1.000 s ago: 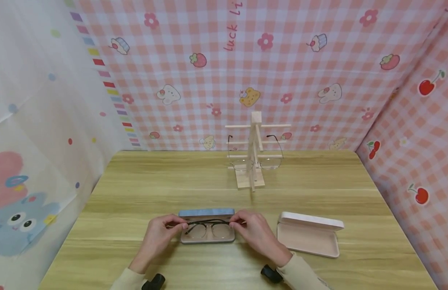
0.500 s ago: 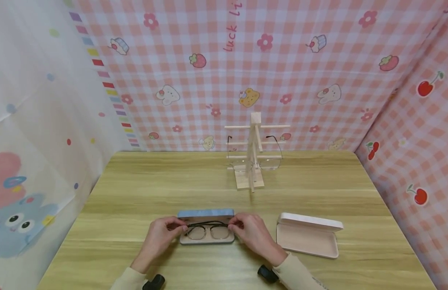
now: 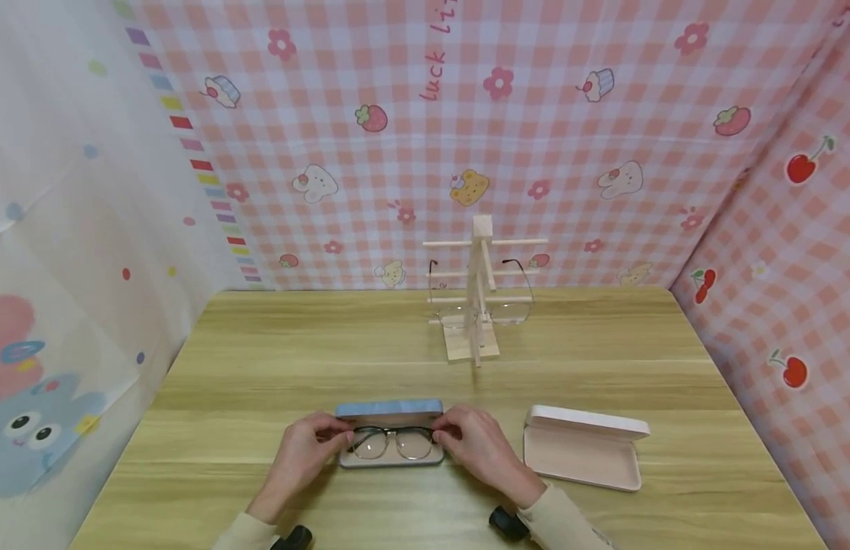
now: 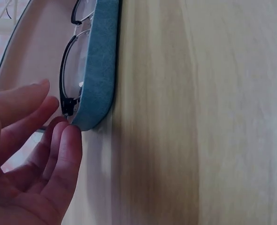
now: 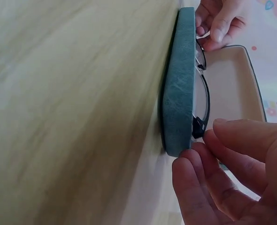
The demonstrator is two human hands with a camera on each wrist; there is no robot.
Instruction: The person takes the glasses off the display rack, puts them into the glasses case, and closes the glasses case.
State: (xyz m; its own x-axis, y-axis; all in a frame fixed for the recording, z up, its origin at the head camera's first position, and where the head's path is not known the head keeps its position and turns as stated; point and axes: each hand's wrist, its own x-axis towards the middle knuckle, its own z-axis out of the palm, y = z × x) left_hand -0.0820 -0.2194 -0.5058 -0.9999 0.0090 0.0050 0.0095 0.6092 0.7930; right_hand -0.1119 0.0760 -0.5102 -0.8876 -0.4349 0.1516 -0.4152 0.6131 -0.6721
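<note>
Black-topped eyeglasses with thin metal lower rims (image 3: 393, 443) lie in the raised-lid blue glasses case (image 3: 390, 409), lenses toward me. At their left end my left hand (image 3: 302, 452) holds the frame's corner between thumb and fingers; the left wrist view shows its fingertips (image 4: 72, 133) against the case's end. Mirroring it, my right hand (image 3: 481, 447) pinches the other corner beside the hinge (image 5: 198, 127), with lower fingers touching the case's end. The teal case wall (image 5: 180, 89) hides the lower lenses in the right wrist view.
To the right, a second, white glasses case (image 3: 583, 458) stands with its lid up. Behind stands a wooden glasses rack (image 3: 481, 290) holding thin-rimmed glasses (image 3: 510, 313). Patterned cloth (image 3: 397, 153) rises behind the wooden table (image 3: 260, 344).
The eyeglasses have been lowered and tilted in the blue case, so their lenses face me more fully. Both hands have stayed at the frame's ends. The head view has shifted slightly.
</note>
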